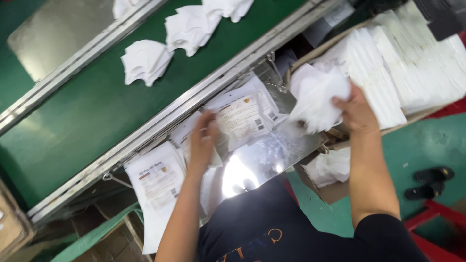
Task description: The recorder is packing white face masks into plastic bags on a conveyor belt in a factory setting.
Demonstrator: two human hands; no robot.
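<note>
Head view: right hand clamped on a loose white mask bundle could shed pieces, while left hand, seemingly spread flat, may smear glossy printed pouches off the shiny metal surface.

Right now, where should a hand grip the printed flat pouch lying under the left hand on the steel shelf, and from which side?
Probably by its free right edge, coming from above and the right. The printed flat plastic pouch lies flat on the shiny steel shelf, overlapping others; the left hand covers its left edge, so the right side is the exposed part. A thin, limp sheet suits a pinch at the edge.
</note>
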